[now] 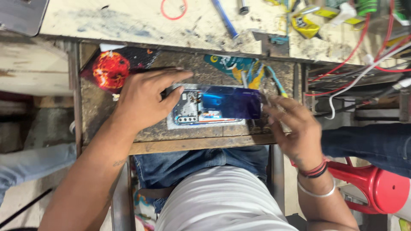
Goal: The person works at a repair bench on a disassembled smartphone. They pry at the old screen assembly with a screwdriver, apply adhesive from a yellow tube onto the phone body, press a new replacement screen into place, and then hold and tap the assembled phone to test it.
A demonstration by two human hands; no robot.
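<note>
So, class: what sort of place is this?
Probably a phone repair bench: an opened phone held between the left hand and right hand, loose wires, a worn worktop.

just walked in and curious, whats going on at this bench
A person seated at a worn wooden bench has an opened smartphone lying flat in front of them. Its glossy blue back cover sits partly shifted off, exposing the camera end. The left hand presses down on that exposed end, while the right hand touches the opposite end of the cover. A red stool stands to the right, and red and white wires trail off the upper shelf.
</note>
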